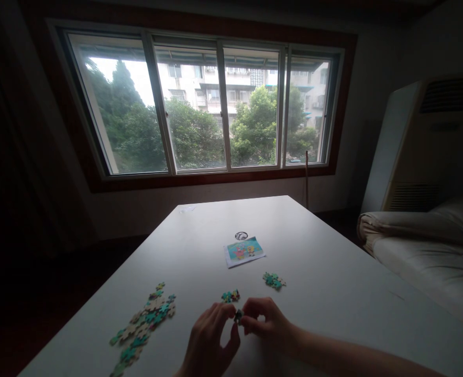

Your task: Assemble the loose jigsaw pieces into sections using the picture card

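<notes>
Close to the table's near side, my left hand (211, 337) and my right hand (266, 318) meet fingertip to fingertip. Between them is a small dark puzzle piece (238, 315), pinched by the thumb and fingers of both hands; its print is too small to make out. Just beyond my fingers lies a little cluster of puzzle pieces (230, 296) in teal, yellow and dark colours. Farther off to the right is another small teal and pale pile of pieces (274, 280). A long spread of loose puzzle pieces (149, 317), some teal and some pale, lies left of my left hand.
A picture card (244, 252) with cartoon figures lies mid-table, a round black-and-white item (241, 236) behind it. The white table (333, 293) narrows toward the window (216, 104). To the right stand a covered sofa (423, 251) and a tall air conditioner (423, 146).
</notes>
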### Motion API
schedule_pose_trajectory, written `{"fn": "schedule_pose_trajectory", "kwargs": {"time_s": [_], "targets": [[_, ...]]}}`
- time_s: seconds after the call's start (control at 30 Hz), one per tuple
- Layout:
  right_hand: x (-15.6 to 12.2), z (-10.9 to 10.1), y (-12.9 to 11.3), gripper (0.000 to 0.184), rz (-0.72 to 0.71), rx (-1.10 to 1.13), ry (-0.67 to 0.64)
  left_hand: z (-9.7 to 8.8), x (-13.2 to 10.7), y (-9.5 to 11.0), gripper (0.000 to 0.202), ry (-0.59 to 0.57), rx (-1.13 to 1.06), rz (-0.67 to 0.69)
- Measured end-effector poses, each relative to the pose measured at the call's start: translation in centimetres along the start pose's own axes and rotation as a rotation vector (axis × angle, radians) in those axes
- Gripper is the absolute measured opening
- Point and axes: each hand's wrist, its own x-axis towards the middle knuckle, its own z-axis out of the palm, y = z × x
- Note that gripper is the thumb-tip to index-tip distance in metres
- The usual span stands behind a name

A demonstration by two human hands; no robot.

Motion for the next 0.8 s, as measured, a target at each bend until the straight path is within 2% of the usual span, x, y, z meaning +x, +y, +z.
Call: {"fn": "schedule_pose_trajectory", "kwargs": {"time_s": [0.33,0.57,0.8], "targets": [[0.31,-0.11,0.29,0.025,0.025,0.016,0.063,0.41,0.11,-0.19,0.01,0.042,-0.011,0.018],[0.31,0.0,0.64,0.028,0.032,0.032,0.09,0.67,-0.38,-0.73,0.015,-0.024,-0.04,0.051],[0.3,-0.05,0.26,0.027,0.042,0.004,0.078,0.7,-0.39,-0.67,0.019,-0.039,-0.022,0.045]]}}
